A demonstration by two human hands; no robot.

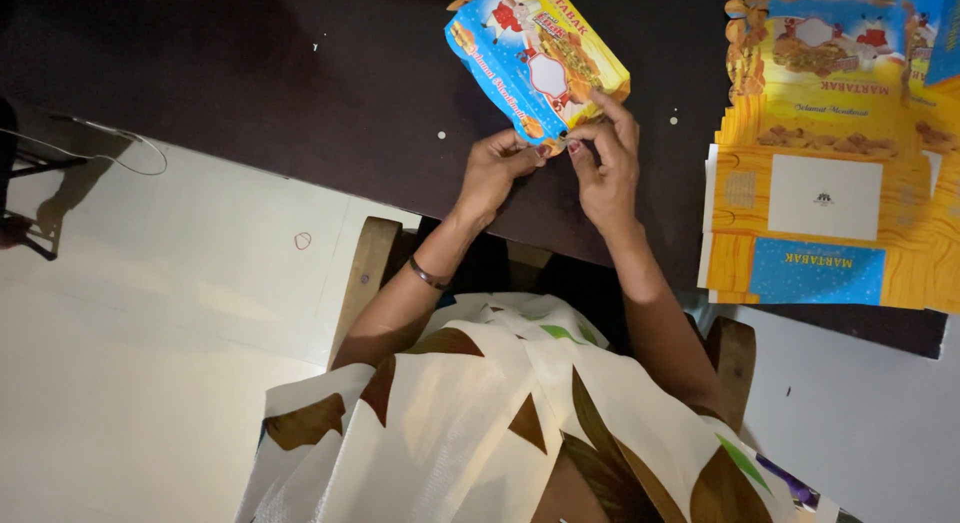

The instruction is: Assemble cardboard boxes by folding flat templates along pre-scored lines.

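Hands were mid-fold: left hand [492, 170] and right hand [603, 155] pinched shut on the carton's [535, 58] corner; stack of flat cartons [830, 183] waited on the worktop [300, 73].

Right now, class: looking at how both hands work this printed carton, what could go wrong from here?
1. The left hand and right hand pinch only one corner of the carton; the thin card might crease or tear there.
2. The stack of flat cartons overhangs the dark table edge and could slide off if nudged.

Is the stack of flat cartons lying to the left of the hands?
No, the stack of flat cartons lies on the dark table, right of both hands.
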